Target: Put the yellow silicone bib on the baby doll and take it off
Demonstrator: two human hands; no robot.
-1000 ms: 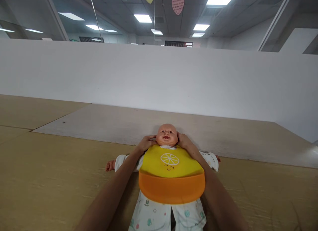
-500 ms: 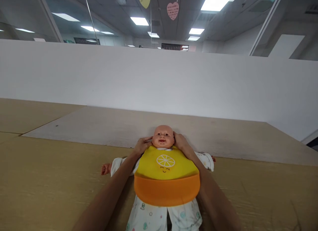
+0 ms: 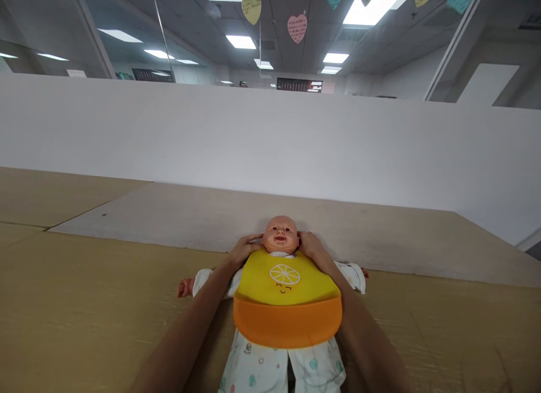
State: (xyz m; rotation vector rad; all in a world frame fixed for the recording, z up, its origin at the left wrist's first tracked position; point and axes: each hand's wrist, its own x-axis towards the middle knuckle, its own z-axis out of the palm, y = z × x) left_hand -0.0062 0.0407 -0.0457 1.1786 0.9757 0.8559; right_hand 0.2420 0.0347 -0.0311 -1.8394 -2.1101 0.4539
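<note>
A baby doll (image 3: 280, 231) lies on its back with its head away from me and its arms spread. Over its chest lies a silicone bib (image 3: 285, 294), yellow with a lemon-slice print and an orange catch pocket. My left hand (image 3: 245, 250) is closed at the bib's neck strap on the left side of the doll's neck. On the other side, my right hand (image 3: 310, 246) is closed round the strap's other end. The fingertips and the back of the strap are hidden behind the doll's head. White printed clothes (image 3: 257, 362) cover the doll's body.
The doll lies on a wooden surface (image 3: 105, 303) with a paler panel (image 3: 190, 213) behind its head. A white wall (image 3: 270, 139) rises at the back, topped by glass with heart-shaped notes (image 3: 297, 28).
The view has tilted slightly up and shifted, so the scene sits a little further right. Both hands stay beside the doll's neck, with hardly any movement.
</note>
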